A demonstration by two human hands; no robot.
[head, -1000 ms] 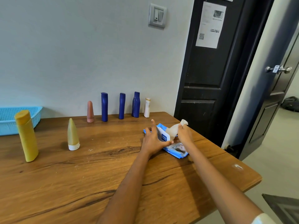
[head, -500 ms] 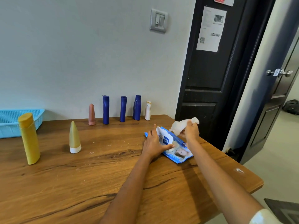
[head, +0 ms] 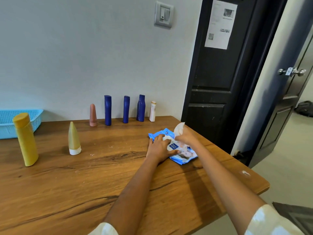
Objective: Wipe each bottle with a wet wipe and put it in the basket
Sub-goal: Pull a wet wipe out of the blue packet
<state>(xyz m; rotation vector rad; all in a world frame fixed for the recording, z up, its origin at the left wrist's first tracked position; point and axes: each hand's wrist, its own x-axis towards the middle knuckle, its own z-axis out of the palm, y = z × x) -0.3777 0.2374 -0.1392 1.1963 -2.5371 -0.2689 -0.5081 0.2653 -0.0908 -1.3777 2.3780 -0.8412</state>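
A blue pack of wet wipes [head: 183, 156] lies on the wooden table [head: 101, 180] at the right. My left hand [head: 158, 147] lies flat on it with straight fingers. My right hand [head: 185, 137] grips a white wet wipe [head: 179, 128] just above the pack. A tall yellow bottle [head: 26, 139] and a cone-shaped yellow tube [head: 73, 139] stand at the left. Along the wall stand a pink tube [head: 93, 115], three dark blue bottles [head: 107, 110] [head: 126, 109] [head: 141, 108] and a small white bottle [head: 152, 111]. A light blue basket [head: 36, 117] sits at the far left.
The table's right edge lies close to the pack, beside a black door [head: 215, 78]. A second door with a metal knob [head: 292, 72] stands open at the far right. A light switch [head: 163, 14] is on the wall.
My right hand has come back down with the wipe from beyond the pack to just above it. The pack's flap, lifted before, now lies down under my left hand.
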